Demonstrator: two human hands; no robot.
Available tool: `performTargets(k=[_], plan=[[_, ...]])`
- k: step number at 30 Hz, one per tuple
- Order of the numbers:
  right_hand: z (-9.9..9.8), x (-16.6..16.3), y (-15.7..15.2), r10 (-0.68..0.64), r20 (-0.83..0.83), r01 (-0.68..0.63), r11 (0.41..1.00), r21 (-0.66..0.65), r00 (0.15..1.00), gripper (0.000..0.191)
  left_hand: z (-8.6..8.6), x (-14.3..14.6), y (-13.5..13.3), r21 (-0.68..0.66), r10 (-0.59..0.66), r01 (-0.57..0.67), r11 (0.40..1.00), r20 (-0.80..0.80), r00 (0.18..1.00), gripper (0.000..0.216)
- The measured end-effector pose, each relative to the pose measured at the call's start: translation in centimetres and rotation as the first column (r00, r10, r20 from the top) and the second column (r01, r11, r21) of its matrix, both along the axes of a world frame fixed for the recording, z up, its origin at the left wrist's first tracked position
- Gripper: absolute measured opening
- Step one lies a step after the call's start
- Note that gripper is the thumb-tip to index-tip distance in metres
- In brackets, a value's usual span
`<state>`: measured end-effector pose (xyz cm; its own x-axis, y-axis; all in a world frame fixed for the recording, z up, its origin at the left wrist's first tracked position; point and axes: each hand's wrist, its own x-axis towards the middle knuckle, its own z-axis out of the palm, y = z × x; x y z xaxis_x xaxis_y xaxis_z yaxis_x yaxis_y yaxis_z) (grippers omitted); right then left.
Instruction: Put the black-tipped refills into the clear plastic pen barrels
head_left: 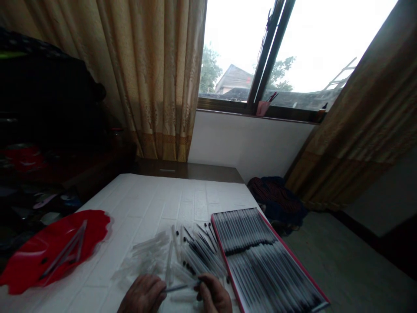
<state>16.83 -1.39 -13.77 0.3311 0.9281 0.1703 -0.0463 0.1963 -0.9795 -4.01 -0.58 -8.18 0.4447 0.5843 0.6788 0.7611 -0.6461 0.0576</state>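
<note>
A slim grey pen-like stick (180,287) spans the gap between my two hands, low over the table. Its left end is in the closed fingers of my left hand (143,293). My right hand (214,294) pinches the dark right end; whether that is a cap, I cannot tell. Just beyond the hands lies a loose heap of clear plastic tubes (151,250), with dark slender sticks (202,241) and small black caps (185,264) among them. To the right, a shallow pink-edged box (265,265) holds two rows of dark sticks in clear sleeves.
A red scalloped plate (22,256) with a few clear tubes stands at the left of the white table (182,195). Dark clutter (42,200) fills the far left. A bundle of dark cloth (276,200) lies beyond the table's right edge. Curtains (156,78) flank the window.
</note>
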Motion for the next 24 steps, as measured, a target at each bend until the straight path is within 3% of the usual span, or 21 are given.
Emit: performTargets(k=[6,15,24], plan=[[2.4,1.4,-0.1,0.175,0.051,-0.177,0.983,0.045,0.983,0.034,-0.5,0.1,-0.5,0.014,0.007,-0.007,1.0,-0.002,1.0,0.025],[2.9,1.6,-0.3,0.163,0.145,-0.172,0.984,0.052,0.976,0.031,-0.6,0.4,-0.5,0.054,0.031,-0.032,0.998,0.015,0.999,0.024],[3.3,1.7,-0.2,0.168,0.083,-0.172,0.984,0.04,0.982,0.034,-0.8,0.1,-0.6,-0.004,0.026,-0.026,1.0,-0.005,1.0,0.024]])
